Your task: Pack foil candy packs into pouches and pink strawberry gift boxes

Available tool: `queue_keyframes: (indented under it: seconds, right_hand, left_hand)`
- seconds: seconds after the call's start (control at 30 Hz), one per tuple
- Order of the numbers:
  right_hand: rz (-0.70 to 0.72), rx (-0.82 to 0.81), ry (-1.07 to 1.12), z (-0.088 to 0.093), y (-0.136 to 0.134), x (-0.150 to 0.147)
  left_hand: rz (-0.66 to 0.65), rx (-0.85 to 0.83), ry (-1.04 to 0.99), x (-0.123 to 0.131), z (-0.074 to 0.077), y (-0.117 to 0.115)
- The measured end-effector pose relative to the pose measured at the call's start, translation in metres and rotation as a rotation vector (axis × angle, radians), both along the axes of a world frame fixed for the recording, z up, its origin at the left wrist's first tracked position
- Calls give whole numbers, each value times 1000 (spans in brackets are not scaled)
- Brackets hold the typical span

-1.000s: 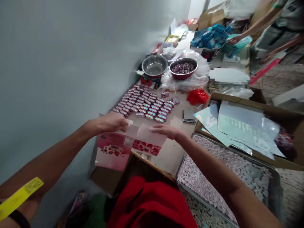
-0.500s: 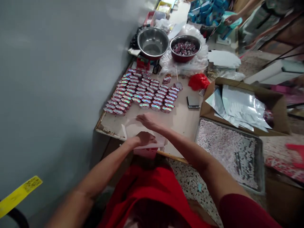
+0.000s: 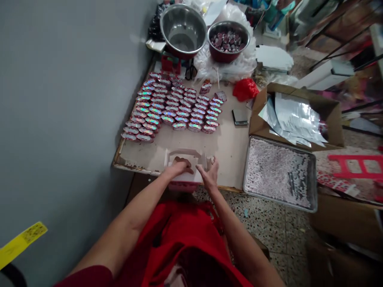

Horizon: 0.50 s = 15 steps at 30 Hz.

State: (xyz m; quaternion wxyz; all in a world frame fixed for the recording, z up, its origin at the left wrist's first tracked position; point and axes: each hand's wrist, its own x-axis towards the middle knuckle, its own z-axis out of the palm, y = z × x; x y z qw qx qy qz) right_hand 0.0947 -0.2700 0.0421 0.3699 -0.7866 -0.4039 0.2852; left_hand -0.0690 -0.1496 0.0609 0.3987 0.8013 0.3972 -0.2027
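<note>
A white carton with pink printing [image 3: 183, 186] lies at the table's front edge, its flaps spread. My left hand [image 3: 180, 166] rests over the carton's white inner face, fingers apart and slightly bent. At the carton's right flap is my right hand [image 3: 210, 171], thumb and fingers apart, the thumb pointing at the carton. Neither hand shows anything held. Beyond the carton, shiny oval-topped packets [image 3: 172, 108] stand in close rows on the table [image 3: 167, 144].
An empty steel bowl [image 3: 183, 32] and one with dark red pieces [image 3: 229, 42] stand at the back. To the right are a small black-edged device [image 3: 239, 117], a cardboard box [image 3: 333, 123] of silver pouches, a tray [image 3: 277, 173] of small pale pieces, and a red bag [image 3: 245, 89].
My right hand has moved from the carton's far side to its right flap and opened. My left hand has shifted slightly on the carton. The view has tilted lower and closer.
</note>
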Motion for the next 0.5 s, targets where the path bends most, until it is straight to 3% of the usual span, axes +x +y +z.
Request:
queue_keyframes:
  seconds: [0.1, 0.2, 0.27, 0.3, 0.33, 0.4, 0.43, 0.5]
  right_hand:
    - [-75, 47, 85, -38, -24, -21]
    - [-69, 136, -55, -60, -28, -37]
    - [-49, 126, -134, -65, -27, -42]
    - [-17, 102, -151, -66, -26, -42]
    - [27, 75, -160, -65, -24, -42]
    - [125, 36, -171, -63, -18, -38]
    - [175, 27, -175, -61, -15, -35]
    - [292, 11, -180, -58, -7, -28]
  left_hand:
    - [29, 261, -94, -6, 1, -25]
    - [190, 714, -321, -43, -1, -77]
    - [453, 931, -390, -75, -5, -112]
    - [666, 985, -382, -88, -9, -125]
    - [892, 984, -377, -97, -14, -133]
    - [1278, 817, -416, -103, -27, -132]
    - [1381, 682, -462, -99, -34, -124]
    - [1416, 481, -544, -85, -47, -102]
